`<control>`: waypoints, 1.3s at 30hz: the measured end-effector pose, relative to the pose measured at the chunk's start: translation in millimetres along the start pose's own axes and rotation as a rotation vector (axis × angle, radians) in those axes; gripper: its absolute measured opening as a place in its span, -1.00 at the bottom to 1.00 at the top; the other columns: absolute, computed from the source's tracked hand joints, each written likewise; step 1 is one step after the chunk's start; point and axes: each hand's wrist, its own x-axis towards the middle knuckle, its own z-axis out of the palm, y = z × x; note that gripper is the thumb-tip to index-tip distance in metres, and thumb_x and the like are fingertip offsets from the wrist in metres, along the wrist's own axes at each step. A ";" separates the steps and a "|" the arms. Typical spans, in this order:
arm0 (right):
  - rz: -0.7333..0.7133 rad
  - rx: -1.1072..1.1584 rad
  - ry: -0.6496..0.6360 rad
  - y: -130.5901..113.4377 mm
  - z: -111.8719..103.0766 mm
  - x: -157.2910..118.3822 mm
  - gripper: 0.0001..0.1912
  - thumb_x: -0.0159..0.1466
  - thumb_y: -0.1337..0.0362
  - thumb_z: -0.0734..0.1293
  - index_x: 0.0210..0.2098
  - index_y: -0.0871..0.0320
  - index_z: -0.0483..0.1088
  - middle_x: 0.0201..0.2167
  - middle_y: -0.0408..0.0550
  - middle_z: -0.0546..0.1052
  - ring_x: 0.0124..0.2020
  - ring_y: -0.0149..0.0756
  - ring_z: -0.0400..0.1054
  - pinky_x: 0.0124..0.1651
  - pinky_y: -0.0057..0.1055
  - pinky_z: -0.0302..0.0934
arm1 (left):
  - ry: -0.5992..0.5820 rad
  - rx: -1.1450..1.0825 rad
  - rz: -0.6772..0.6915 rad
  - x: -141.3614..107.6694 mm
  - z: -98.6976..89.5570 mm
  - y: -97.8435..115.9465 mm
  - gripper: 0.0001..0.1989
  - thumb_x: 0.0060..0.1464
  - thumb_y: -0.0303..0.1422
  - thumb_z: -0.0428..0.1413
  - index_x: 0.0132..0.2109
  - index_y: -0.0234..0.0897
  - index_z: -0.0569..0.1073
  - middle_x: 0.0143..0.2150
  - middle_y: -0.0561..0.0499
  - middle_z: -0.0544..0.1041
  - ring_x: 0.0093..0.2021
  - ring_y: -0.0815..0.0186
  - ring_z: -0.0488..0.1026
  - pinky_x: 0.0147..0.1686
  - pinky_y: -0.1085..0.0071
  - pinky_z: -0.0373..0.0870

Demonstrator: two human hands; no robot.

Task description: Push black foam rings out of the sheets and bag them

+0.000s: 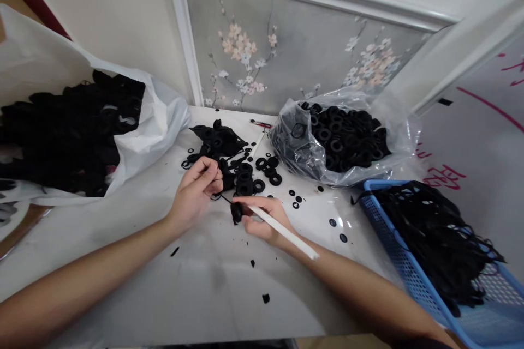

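My left hand [198,188] is closed in a pinch on a thin black cord, which runs toward my right hand. My right hand [264,219] has its fingers closed on a small round black piece [236,211] at the fingertips. A white stick [286,233] also lies in my right hand, slanting back over the wrist. The hands are apart, with the cord between them. Just beyond them sit a pile of black rings [244,177] and a heap of black fabric pieces [219,139].
A white bag [164,120] of black pieces stands at the left. A clear plastic bag [292,147] of black rings lies at the back right. A blue basket [403,253] with black corded pieces is at the right. Small discs and scraps dot the white table [196,294].
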 end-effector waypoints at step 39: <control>0.049 0.383 0.140 21.3 -22.6 10.2 -0.48 0.31 -0.14 0.20 0.04 0.09 0.40 -0.32 -0.04 0.58 -0.38 -0.32 0.43 -0.23 -0.31 0.30 | -0.278 0.979 0.650 -5.2 -19.5 -29.3 -0.59 0.09 -0.39 0.18 0.10 -0.25 0.37 -0.04 -0.07 0.57 -0.07 0.25 0.53 -0.03 0.33 0.48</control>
